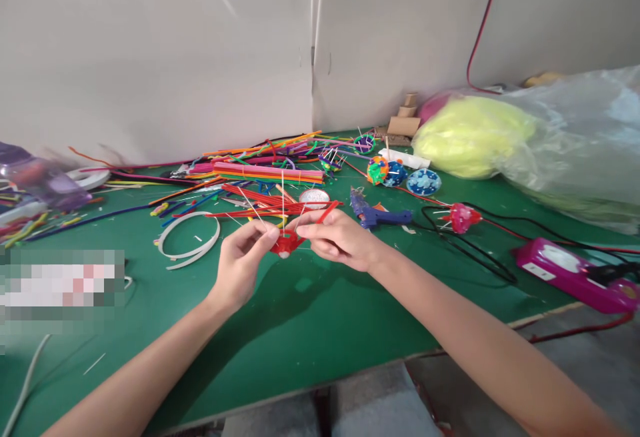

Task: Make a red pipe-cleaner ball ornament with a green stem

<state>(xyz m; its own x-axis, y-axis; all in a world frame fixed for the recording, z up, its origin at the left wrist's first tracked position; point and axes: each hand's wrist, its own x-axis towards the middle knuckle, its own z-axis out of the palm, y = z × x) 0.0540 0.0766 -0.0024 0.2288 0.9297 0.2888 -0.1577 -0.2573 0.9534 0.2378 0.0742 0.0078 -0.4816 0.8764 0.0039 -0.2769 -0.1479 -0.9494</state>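
Just above the green table, my left hand (240, 254) pinches a small red craft piece (285, 244) with thin white sticks standing up from it and a pale tip underneath. My right hand (345, 237) is closed on a red pipe cleaner (327, 212), whose end sticks out above the fingers; its lower part reaches the red piece. Behind the hands lie loose red pipe cleaners (265, 200) and a small round white dish (315, 197). A blue glue gun (383, 216) rests to the right of my right hand.
Bundled coloured pipe cleaners (270, 172) lie toward the back. A white strip coil (163, 247) sits at left. On the right are a pink stick-studded piece (463, 218), a purple power strip (570, 274), black cables and a plastic bag (575, 137). Grey panels (450, 30) stand behind.
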